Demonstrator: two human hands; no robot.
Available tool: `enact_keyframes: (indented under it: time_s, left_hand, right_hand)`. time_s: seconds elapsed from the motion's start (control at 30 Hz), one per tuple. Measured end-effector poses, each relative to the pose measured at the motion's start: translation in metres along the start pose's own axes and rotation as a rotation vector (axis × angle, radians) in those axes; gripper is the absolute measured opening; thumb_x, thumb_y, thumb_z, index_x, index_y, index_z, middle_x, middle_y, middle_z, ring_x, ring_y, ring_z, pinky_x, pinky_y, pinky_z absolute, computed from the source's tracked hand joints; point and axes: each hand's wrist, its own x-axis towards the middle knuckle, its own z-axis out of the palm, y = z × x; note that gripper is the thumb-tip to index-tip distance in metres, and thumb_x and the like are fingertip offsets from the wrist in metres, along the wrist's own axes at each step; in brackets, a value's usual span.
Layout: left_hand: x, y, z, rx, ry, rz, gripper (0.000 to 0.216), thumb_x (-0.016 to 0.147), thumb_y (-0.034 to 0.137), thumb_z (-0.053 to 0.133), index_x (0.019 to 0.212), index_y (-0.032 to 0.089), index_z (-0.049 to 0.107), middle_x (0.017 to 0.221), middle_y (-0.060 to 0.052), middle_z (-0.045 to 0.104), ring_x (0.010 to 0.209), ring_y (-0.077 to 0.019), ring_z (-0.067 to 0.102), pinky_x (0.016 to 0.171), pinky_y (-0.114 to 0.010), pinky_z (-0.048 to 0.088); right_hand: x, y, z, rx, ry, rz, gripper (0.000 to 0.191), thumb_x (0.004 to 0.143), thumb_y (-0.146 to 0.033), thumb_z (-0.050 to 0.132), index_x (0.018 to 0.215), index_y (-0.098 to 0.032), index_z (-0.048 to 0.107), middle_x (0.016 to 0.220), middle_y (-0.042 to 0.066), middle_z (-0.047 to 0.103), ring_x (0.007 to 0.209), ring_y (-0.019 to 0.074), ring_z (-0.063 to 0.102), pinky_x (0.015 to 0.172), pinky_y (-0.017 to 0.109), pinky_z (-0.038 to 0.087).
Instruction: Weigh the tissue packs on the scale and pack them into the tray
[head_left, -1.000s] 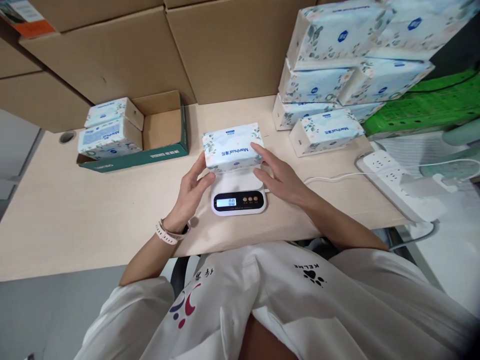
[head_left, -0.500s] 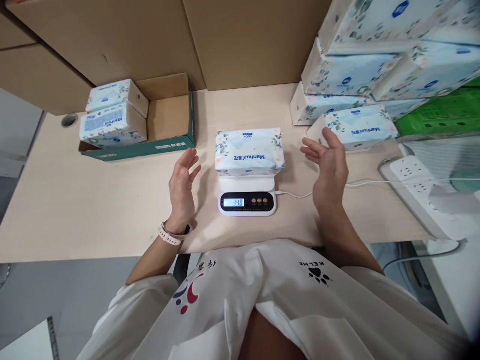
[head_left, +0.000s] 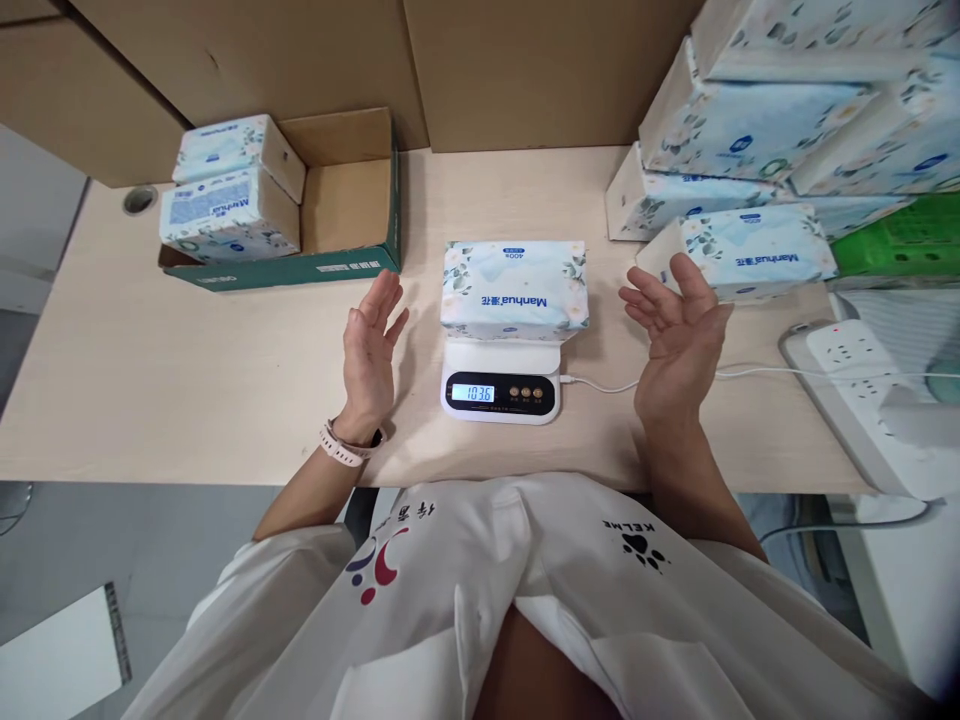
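Pack resting on a scale, both hands withdrawn. I have the tissue pack lying flat on the white scale, toward its rear and reaching past its right edge; this placement presumably leaves the display in front uncovered and legible. My left hand is empty, fingers extended, apart from the pack on one side; my right hand is likewise released, palm turned inward and up, on the other. I judge that they stand clear so that no touch disturbs the reading. The cable runs from the scale toward the right, passing behind my right wrist. Beyond the left hand, the cardboard box holds two packs at its left end.

Compared with one second earlier, when both hands touched the pack and the figure was 0.0, I now read 103.6; half a second ago it was 34.8.
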Motion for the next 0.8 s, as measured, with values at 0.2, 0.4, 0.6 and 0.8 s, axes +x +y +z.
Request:
enact_keyframes:
  time_s: [0.2,0.4,0.6,0.8]
  left_hand:
    - [-0.0002,0.0000,0.0015,-0.004,0.011,-0.007,0.077,0.101,0.090,0.036,0.152,0.042,0.066,0.175,0.000,0.052,0.169,-0.0355,0.039,0.137,-0.057,0.037]
    - [0.0010,-0.0024,0.0029,-0.017,0.013,-0.011,0.077,0.100,0.090,0.040,0.151,0.041,0.068,0.173,-0.002,0.055,0.168,-0.0360,0.043,0.136,-0.058,0.038]
    - [0.0014,-0.0046,0.0043,-0.009,0.007,-0.018,0.077,0.100,0.090,0.039,0.150,0.039,0.069,0.172,-0.003,0.057,0.168,-0.0356,0.042,0.137,-0.058,0.037]
    - [0.0024,-0.0077,0.0023,-0.004,-0.008,-0.016,0.081,0.098,0.093,0.038,0.151,0.040,0.067,0.172,-0.003,0.057,0.169,-0.0364,0.040,0.137,-0.058,0.035]
  right_hand:
    - [-0.0010,-0.0014,-0.0017,-0.002,0.001,-0.015,0.071,0.105,-0.073,0.030,0.150,-0.029,0.063,0.142,0.013,0.077,0.131,0.0313,0.075,0.123,0.058,0.050]
    - [-0.0004,-0.0021,-0.0014,-0.010,-0.013,-0.005,0.074,0.104,-0.075,0.029,0.149,-0.027,0.063,0.142,0.015,0.077,0.131,0.0312,0.075,0.123,0.058,0.050]
    - [-0.0011,-0.0024,-0.0007,-0.003,-0.020,-0.008,0.074,0.104,-0.077,0.027,0.147,-0.029,0.064,0.141,0.014,0.078,0.131,0.0323,0.075,0.122,0.059,0.050]
    - [-0.0010,-0.0027,-0.0009,-0.034,-0.047,-0.003,0.076,0.104,-0.078,0.025,0.148,-0.029,0.062,0.141,0.014,0.078,0.133,0.0330,0.075,0.122,0.059,0.050]
